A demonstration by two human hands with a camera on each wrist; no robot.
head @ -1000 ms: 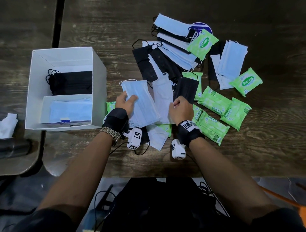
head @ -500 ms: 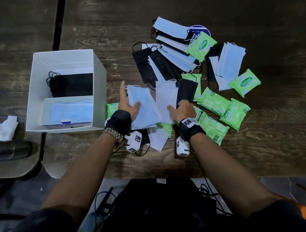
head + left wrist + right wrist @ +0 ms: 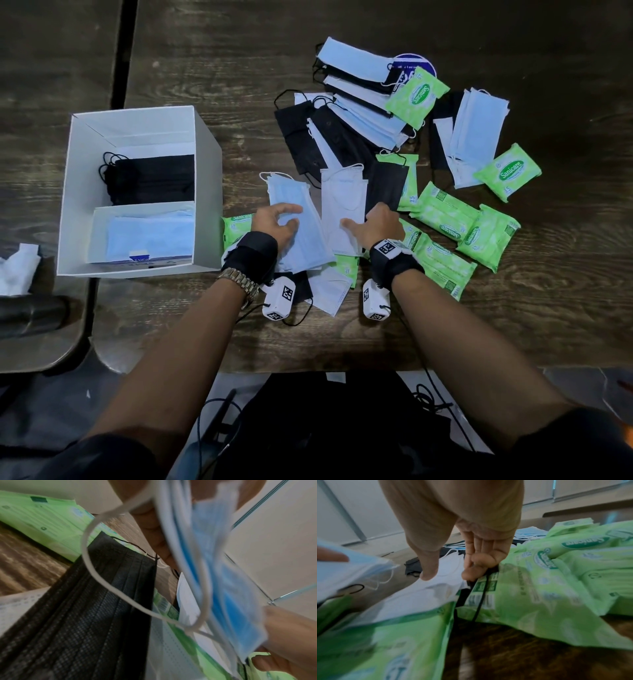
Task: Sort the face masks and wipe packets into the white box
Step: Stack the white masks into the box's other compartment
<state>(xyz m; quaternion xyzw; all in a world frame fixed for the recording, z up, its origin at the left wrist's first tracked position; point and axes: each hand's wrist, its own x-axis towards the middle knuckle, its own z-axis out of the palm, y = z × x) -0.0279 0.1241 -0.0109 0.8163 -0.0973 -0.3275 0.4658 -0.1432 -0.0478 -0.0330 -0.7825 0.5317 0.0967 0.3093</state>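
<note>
Dark-grained wooden desk [image 3: 513, 325] carries everything, and its largest load is the white cardboard box [image 3: 207, 192] at the left, split by a divider into two compartments. A stack of black pleated face masks [image 3: 150, 178] fills the far compartment; a stack of pale blue face masks [image 3: 147, 234] fills the near one.

Right of the box lies the loose heap of blue, white and black masks [image 3: 356, 113], fanned across the far middle of the desk. Bright green plastic wipe packets [image 3: 445, 216] lie scattered around and under that heap, mostly toward the right; one more green packet [image 3: 234, 229] lies just beside the box's right wall.

Nearest the person, the left hand [image 3: 274, 222] pinches a small bundle of blue masks [image 3: 298, 226] between thumb and curled fingers, the bundle lifted off the desk in the left wrist view with a white ear loop [image 3: 96, 566] dangling. Just to its right, a single white mask [image 3: 342, 205] lies flat; the right hand [image 3: 373, 226] rests on its near edge, thumb [image 3: 428, 569] pressing the fabric and the fingers bent down along its right side.
</note>
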